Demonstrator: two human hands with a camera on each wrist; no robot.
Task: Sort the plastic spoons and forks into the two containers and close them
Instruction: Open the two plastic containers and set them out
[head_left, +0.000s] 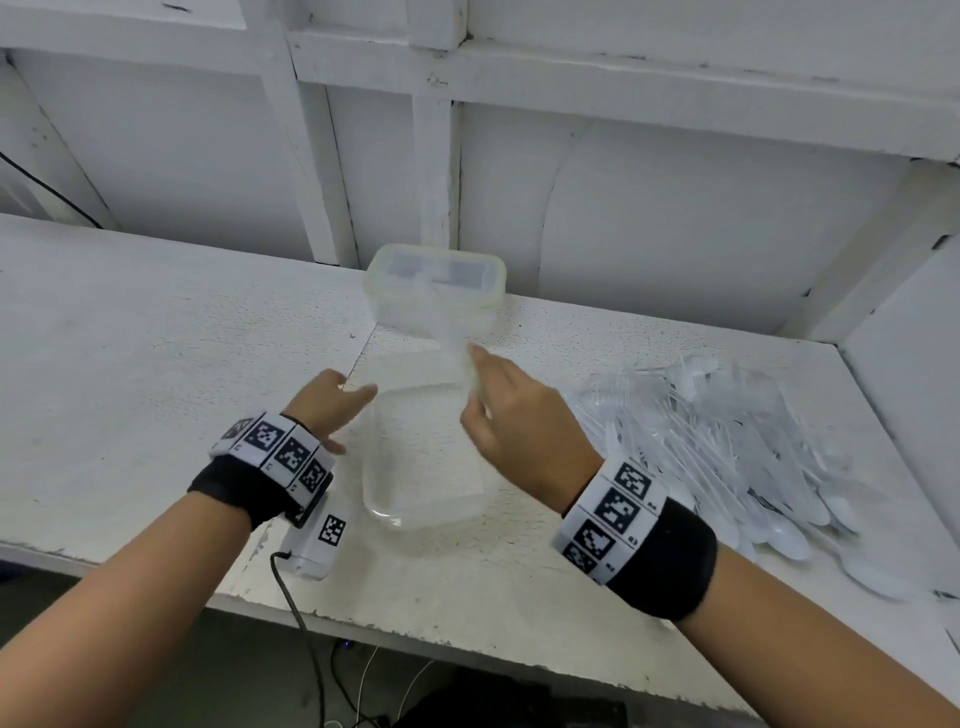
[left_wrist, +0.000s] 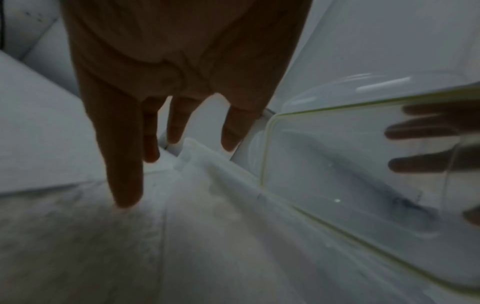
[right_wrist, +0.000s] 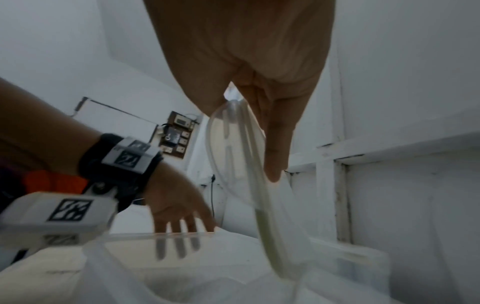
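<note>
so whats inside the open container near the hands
Nothing shows inside the open container: through its clear walls only the white table is seen. The right hand holds its lid above it; the cutlery pile lies apart.

A white-painted workbench (head_left: 156, 332) with chipped, scuffed paint fills the scene; a thin seam runs across its top from the back edge toward the front. Behind its back edge stands a white panelled wall (head_left: 675, 218) framed by upright and horizontal battens (head_left: 435, 171), the paint worn at the joints. A side panel (head_left: 904, 374) closes off the right edge. Under the front edge, cables (head_left: 363, 691) lie on a dark floor. In the right wrist view, a brown switchboard (right_wrist: 179, 135) hangs on a far white wall. The light is even and soft.
</note>
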